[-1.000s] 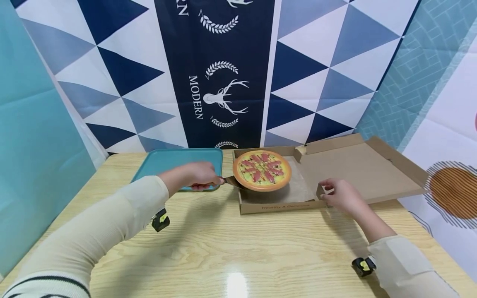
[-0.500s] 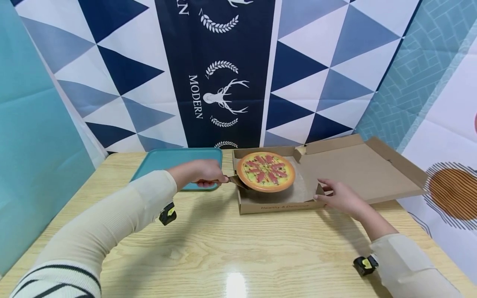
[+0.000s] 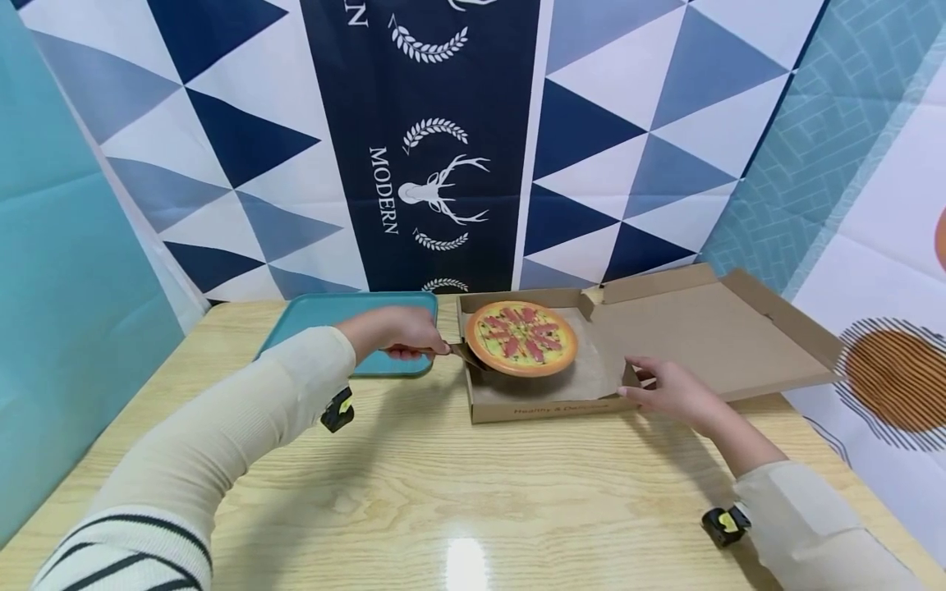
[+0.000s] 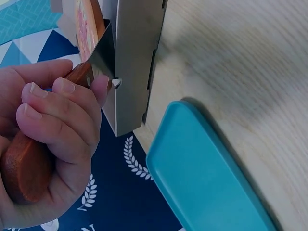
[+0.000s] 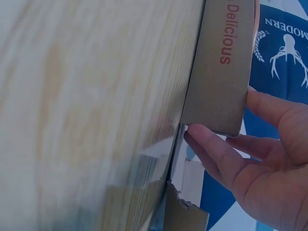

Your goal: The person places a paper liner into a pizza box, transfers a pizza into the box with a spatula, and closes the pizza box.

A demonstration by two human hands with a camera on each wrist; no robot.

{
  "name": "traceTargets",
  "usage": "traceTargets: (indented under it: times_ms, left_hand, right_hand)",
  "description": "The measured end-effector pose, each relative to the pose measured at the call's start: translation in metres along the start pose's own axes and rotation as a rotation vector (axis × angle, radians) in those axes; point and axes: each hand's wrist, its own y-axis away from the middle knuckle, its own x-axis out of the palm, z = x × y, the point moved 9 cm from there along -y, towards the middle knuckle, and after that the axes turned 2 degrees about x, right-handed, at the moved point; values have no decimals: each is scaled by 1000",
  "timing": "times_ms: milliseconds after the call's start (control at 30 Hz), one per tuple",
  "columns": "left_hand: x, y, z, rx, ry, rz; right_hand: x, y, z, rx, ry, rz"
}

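Observation:
My left hand (image 3: 414,330) grips the brown wooden handle (image 4: 29,166) of a pizza server, fingers curled round it. Its metal blade (image 3: 467,356) reaches over the box's left wall and under the edge of a round pizza (image 3: 521,338) with red strips on a yellow top. The pizza sits tilted over the open cardboard pizza box (image 3: 550,411), its near edge casting a shadow on the lining. At the box's near right corner, my right hand (image 3: 676,396) pinches the front wall, thumb at the upper edge and fingers round the corner in the right wrist view.
A teal tray (image 3: 314,305) lies left of the box, partly behind my left forearm. The box lid (image 3: 709,328) is folded open to the right. Patterned cloth (image 3: 591,123) rises behind the wooden table (image 3: 384,509).
My left hand has moved slightly right with the pizza server, and the pizza shifted a little right, then slightly back. My right fingers have settled closer on the box corner.

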Motion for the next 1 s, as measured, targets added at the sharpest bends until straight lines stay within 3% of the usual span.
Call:
traceTargets:
  times_ms: [467, 1000]
  left_hand:
    - [-10, -15, 0, 19, -201, 23]
    - [-5, -35, -5, 10, -201, 72]
  right_hand:
    - [2, -2, 0, 28, 19, 23]
    - [0, -1, 3, 3, 7, 17]
